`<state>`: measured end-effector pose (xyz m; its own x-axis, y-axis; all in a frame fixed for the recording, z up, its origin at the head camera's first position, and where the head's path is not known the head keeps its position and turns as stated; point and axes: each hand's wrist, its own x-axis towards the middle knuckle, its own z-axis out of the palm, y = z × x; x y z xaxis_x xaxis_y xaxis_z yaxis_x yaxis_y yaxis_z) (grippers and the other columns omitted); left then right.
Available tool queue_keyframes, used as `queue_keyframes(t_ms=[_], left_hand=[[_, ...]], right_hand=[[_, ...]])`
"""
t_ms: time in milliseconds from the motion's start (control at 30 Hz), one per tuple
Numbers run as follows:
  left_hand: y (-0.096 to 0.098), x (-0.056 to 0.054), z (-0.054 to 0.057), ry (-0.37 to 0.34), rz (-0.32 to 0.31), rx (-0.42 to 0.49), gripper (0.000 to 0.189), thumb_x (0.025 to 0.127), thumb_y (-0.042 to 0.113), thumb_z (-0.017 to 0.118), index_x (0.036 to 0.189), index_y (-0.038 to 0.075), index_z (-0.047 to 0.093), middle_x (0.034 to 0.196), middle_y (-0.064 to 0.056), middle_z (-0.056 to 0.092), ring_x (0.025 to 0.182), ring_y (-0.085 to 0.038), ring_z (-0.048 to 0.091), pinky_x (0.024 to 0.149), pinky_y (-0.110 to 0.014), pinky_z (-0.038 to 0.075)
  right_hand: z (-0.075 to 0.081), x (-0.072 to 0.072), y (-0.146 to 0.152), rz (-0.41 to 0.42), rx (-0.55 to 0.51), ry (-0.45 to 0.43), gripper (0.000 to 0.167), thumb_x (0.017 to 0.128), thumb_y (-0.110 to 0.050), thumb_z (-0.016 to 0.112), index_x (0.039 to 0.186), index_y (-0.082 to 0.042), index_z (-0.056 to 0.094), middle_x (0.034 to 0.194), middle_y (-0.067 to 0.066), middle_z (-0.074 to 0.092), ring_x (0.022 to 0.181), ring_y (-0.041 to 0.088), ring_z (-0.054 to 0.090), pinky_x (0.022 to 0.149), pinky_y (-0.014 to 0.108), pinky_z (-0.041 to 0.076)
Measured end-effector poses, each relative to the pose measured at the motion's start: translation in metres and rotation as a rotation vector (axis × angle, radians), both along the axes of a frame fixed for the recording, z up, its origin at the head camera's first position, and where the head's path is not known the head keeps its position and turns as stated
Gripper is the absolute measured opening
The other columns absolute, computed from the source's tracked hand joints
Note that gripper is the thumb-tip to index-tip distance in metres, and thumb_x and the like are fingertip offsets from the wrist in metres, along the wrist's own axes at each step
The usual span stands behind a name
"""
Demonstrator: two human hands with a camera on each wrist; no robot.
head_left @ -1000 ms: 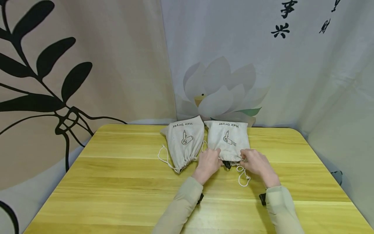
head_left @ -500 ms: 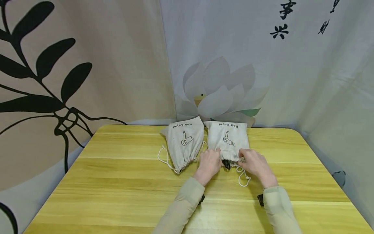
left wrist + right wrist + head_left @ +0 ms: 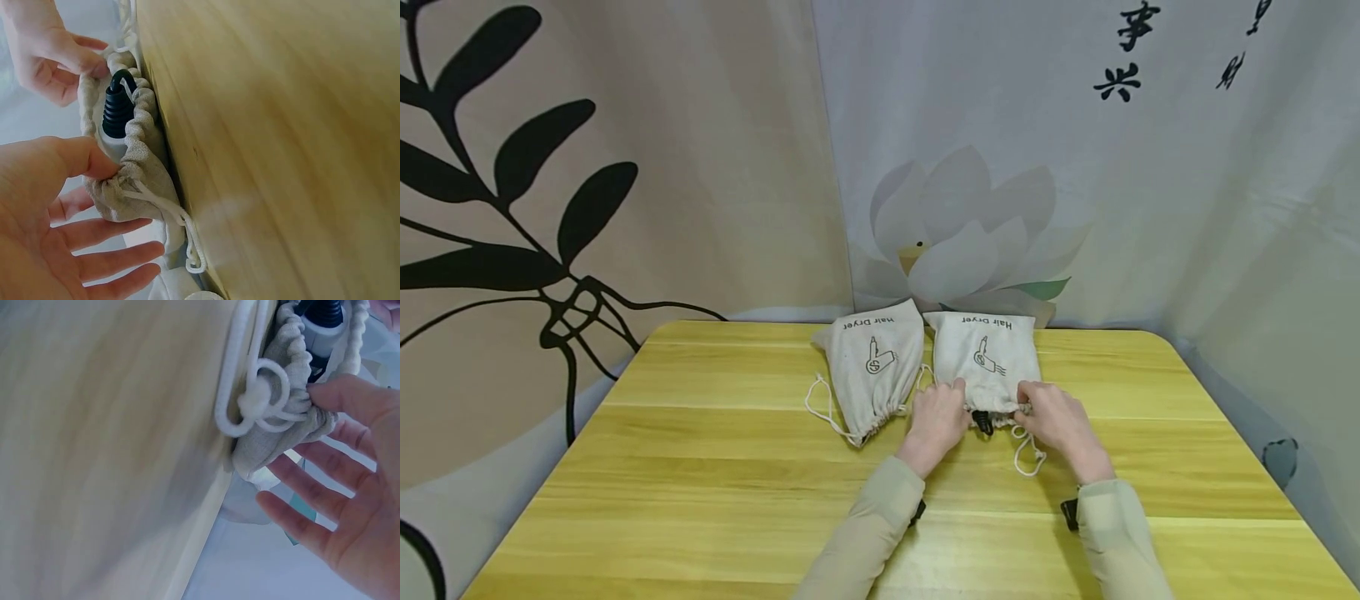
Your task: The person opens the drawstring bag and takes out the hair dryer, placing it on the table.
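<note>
A light cloth drawstring bag (image 3: 992, 354), printed "Hair Dryer", lies at the far side of the table with its mouth toward me. My left hand (image 3: 937, 417) pinches the left corner of that mouth between thumb and index finger, the other fingers spread below. At the right corner, my right hand (image 3: 1058, 419) pinches the gathered cloth near the knotted white drawstring (image 3: 255, 403). The mouth is spread wide. Inside it show a black ribbed cord sleeve (image 3: 117, 114) and the pale handle end of a hair dryer (image 3: 325, 337); the rest is hidden in the cloth.
A second "Hair Dryer" drawstring bag (image 3: 877, 362) lies just left of the first, its mouth gathered and its white cord (image 3: 823, 404) looped out on the wood. The wooden table (image 3: 700, 500) ends at a printed curtain (image 3: 737, 167) behind both bags.
Both hands stay at the bag's mouth. The right hand shifts slightly left, then back right; the black cord end at the opening and the hanging drawstring move a little.
</note>
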<state>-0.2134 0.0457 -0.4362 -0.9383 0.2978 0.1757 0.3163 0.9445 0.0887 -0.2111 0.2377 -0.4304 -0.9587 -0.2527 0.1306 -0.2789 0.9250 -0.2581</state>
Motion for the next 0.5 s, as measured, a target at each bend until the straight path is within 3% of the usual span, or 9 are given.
queue_keyframes(t_ms=[267,500], left_hand=[[-0.0026,-0.001,0.0003,0.006,0.003,-0.01,0.036,0.081,0.031,0.072,0.11,0.014,0.061,0.063,0.002,0.058,0.05,-0.012,0.045,0.042,-0.022,0.032],[-0.0046,-0.0007,0.0028,0.006,0.009,-0.011,0.031,0.08,0.029,0.074,0.104,0.014,0.061,0.069,0.0,0.062,0.056,-0.014,0.05,0.044,-0.022,0.035]], right_hand=[[0.0012,0.001,0.0066,-0.009,0.0,-0.015,0.014,0.079,-0.014,0.071,0.082,-0.01,0.057,0.089,0.012,0.069,0.067,0.02,0.059,0.056,0.035,0.049],[0.0024,0.0026,0.0102,-0.013,-0.033,-0.023,0.014,0.079,-0.009,0.069,0.08,-0.011,0.056,0.077,0.005,0.064,0.062,0.016,0.051,0.051,0.029,0.042]])
